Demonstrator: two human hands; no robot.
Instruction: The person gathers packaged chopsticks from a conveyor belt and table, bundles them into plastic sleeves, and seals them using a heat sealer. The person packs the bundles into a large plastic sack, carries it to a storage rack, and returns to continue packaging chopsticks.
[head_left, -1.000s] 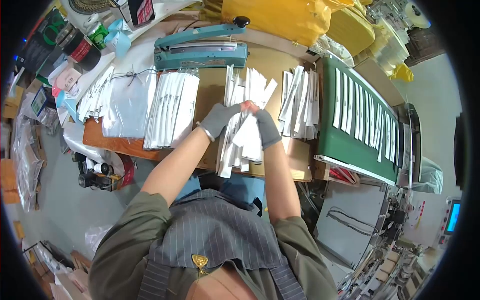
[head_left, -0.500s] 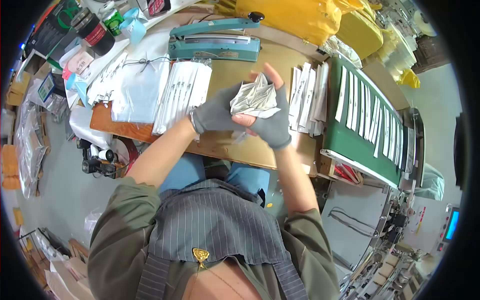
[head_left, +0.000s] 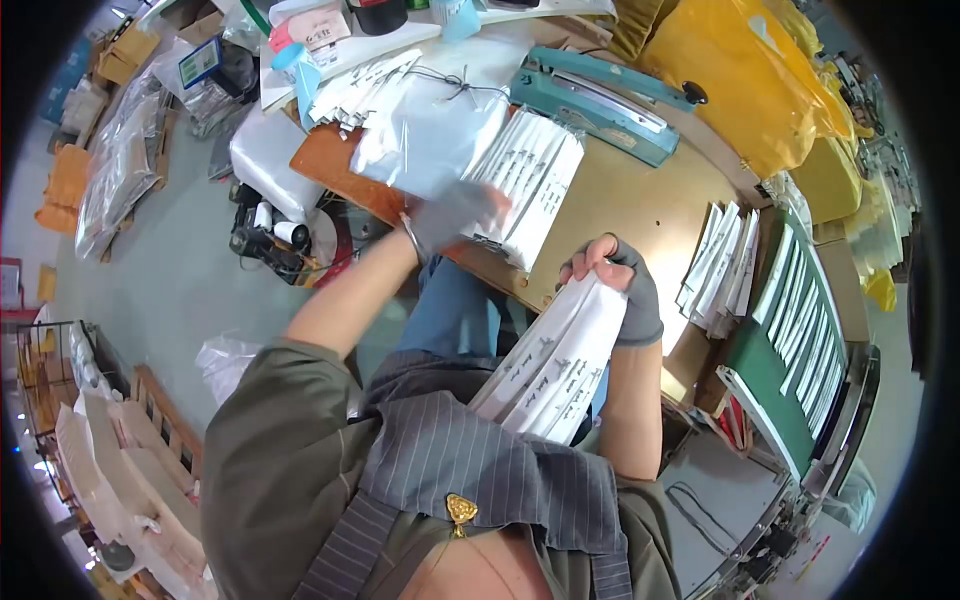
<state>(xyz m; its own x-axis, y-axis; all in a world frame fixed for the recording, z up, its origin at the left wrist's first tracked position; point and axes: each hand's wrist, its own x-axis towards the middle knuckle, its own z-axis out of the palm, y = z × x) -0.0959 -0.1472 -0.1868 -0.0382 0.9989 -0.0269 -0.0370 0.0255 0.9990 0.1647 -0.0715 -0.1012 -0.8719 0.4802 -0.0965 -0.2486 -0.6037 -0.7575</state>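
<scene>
Clasping a bundle of printed white paper sleeves (head_left: 550,355) with the right hand (head_left: 620,290), thumb and fingers closed around the upper end; bundle slants down off the table (head_left: 640,205) edge, in front of the striped apron (head_left: 430,445). Left hand (head_left: 455,215) is at the near end of a stack of printed sleeves (head_left: 535,180), beside clear plastic bags (head_left: 425,135); motion blur, can't tell whether it grasps anything or just touches.

Progress, judging by layout: held bundle looks gathered and roughly lined up; the stack lies in neat order on the table. Not gathered so far: loose sleeves (head_left: 720,265) fanned at the table's right, plus a row of sleeves (head_left: 805,345) on the green belt (head_left: 765,370). Teal bar sealer (head_left: 600,122) at the back, neither hand on it.

Hard to see: bundle's lower end, cut off by the apron; left fingertips smeared; print unreadable; count of sleeves unclear; can't confirm whether the stack is bagged, though it looks glossy.
</scene>
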